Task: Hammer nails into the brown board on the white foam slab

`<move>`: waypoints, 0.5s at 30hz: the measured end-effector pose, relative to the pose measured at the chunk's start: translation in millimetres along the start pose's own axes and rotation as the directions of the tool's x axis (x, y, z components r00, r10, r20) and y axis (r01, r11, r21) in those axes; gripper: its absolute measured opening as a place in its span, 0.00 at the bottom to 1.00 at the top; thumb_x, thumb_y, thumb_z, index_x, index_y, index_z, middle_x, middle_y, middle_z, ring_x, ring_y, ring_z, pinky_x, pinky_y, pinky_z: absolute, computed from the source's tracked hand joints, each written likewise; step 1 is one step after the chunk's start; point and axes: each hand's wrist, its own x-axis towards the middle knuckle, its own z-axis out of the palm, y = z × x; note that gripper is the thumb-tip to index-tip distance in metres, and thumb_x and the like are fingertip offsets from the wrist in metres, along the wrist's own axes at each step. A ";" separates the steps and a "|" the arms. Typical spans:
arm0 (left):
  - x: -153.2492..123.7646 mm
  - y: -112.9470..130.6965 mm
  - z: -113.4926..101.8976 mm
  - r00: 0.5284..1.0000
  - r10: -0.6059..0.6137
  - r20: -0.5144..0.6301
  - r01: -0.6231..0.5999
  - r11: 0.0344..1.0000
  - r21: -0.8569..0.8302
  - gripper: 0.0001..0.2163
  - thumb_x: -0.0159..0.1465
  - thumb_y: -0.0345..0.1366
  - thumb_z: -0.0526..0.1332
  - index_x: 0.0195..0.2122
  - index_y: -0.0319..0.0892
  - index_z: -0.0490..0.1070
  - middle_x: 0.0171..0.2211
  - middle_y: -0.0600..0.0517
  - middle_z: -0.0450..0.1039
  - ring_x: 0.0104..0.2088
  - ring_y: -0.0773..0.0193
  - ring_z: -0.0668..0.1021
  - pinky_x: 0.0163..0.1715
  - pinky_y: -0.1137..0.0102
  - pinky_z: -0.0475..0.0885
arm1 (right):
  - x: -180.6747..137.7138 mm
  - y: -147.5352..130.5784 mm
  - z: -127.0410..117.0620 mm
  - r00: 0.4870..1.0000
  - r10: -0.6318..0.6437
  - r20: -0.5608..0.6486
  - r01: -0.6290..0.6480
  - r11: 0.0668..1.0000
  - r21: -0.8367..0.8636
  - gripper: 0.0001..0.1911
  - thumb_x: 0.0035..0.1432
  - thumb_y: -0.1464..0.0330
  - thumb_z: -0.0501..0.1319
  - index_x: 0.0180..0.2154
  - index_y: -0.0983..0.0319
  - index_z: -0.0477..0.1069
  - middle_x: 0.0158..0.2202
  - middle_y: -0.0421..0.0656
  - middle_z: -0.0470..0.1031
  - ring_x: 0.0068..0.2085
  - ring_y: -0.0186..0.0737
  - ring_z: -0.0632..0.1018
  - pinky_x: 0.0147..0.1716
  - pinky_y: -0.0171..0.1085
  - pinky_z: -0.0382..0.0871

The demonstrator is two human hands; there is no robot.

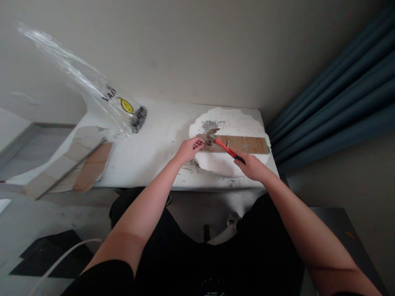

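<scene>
My right hand (251,165) is closed round the red and black handle of a claw hammer (222,146). Its metal head rests at the left end of a brown wooden board (247,144). The board lies across a white foam slab (222,164) on a white table (148,156). My left hand (189,149) sits at the board's left end, fingers curled right beside the hammer head; what they pinch is too small to make out. A nail stands upright in the board near the hammer shaft.
A clear plastic bag (101,98) with a yellow label lies at the table's back left. Wooden boards (74,164) are stacked at the left edge. Several loose nails (191,166) lie by the foam. Blue curtains (339,98) hang at the right.
</scene>
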 end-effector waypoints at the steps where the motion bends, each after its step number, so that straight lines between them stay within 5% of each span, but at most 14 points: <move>1: 0.0 -0.5 0.1 1.000 0.002 0.001 -0.002 1.000 0.001 0.10 0.64 0.34 0.62 0.46 0.42 0.76 0.39 0.49 0.81 0.40 0.61 0.81 0.46 0.65 0.77 | 0.0 0.4 0.2 1.000 -0.001 -0.001 0.001 1.000 0.001 0.29 0.69 0.67 0.56 0.70 0.55 0.62 0.60 0.48 0.77 0.57 0.53 0.78 0.57 0.50 0.71; 15: 0.4 -3.8 2.2 1.000 -0.001 -0.016 0.001 0.999 0.050 0.10 0.63 0.36 0.63 0.45 0.43 0.76 0.39 0.50 0.80 0.39 0.61 0.81 0.44 0.65 0.76 | 0.7 1.2 0.1 1.000 -0.003 0.002 0.003 1.000 -0.003 0.30 0.69 0.67 0.56 0.70 0.53 0.61 0.60 0.47 0.76 0.58 0.53 0.78 0.57 0.50 0.72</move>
